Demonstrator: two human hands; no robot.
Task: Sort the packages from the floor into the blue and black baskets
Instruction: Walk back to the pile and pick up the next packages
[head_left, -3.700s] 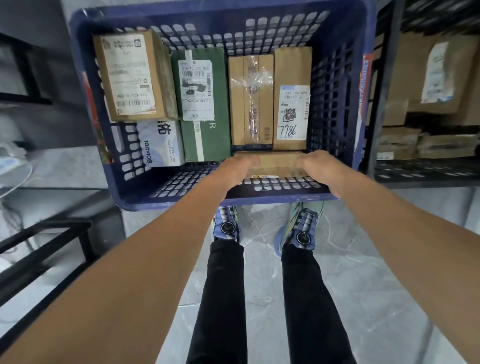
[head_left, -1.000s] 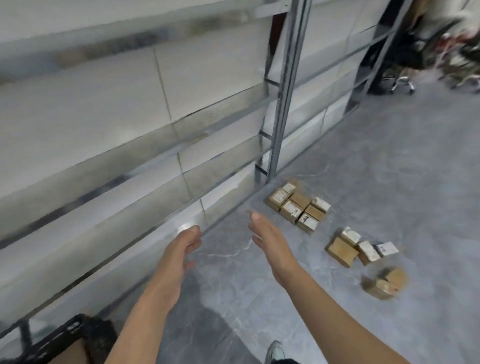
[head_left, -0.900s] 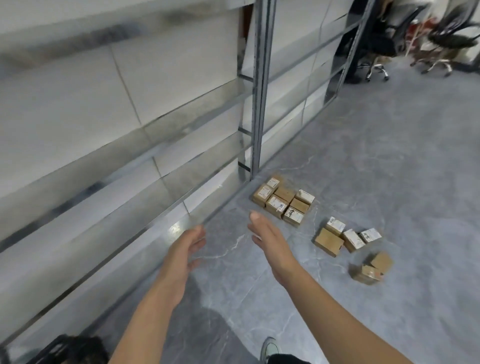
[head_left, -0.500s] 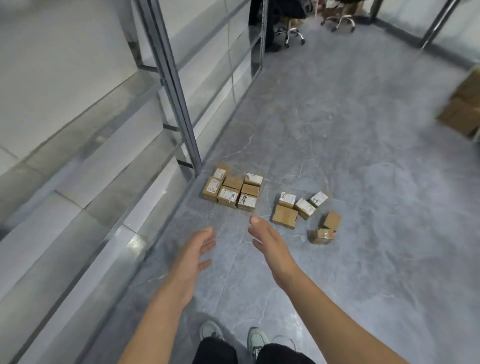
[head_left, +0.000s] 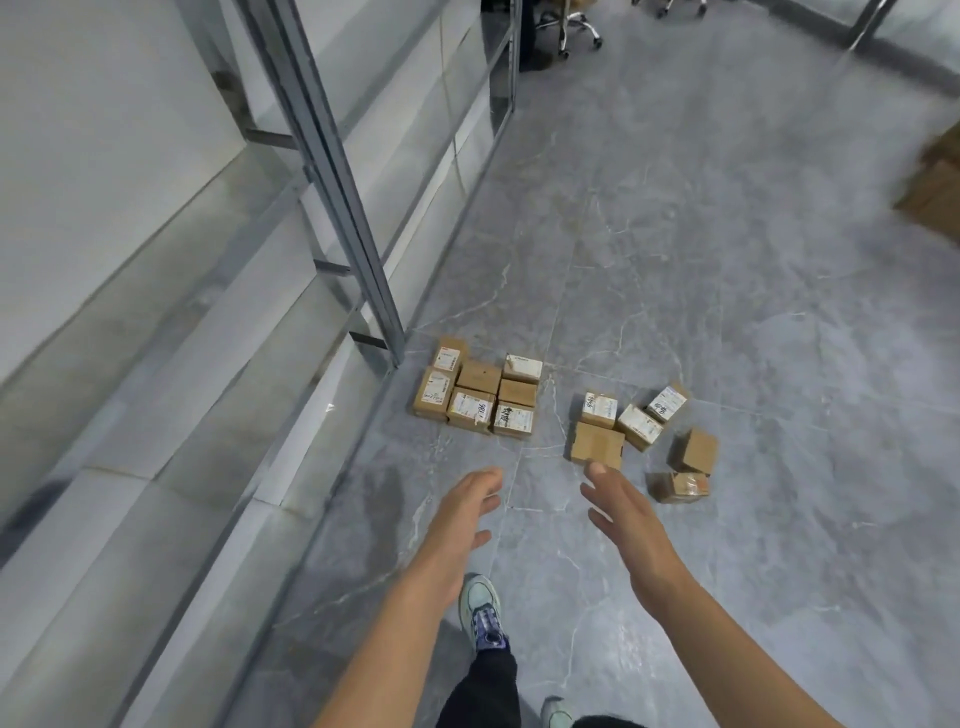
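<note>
- Both hands, left (head_left: 464, 512) and right (head_left: 626, 522), are held out low-centre, fingers loose, nothing gripped.
- Packages (head_left: 480, 397) are scattered on the floor (head_left: 753, 312), mid-frame, by the metal rack (head_left: 332, 171).

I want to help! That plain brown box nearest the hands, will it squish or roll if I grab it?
Probably neither. The plain brown box looks like stiff cardboard with square corners, so it should keep its shape. It lies flat on the floor, so a push would likely slide it, not roll it. It may be light, but its contents are hidden.
</note>
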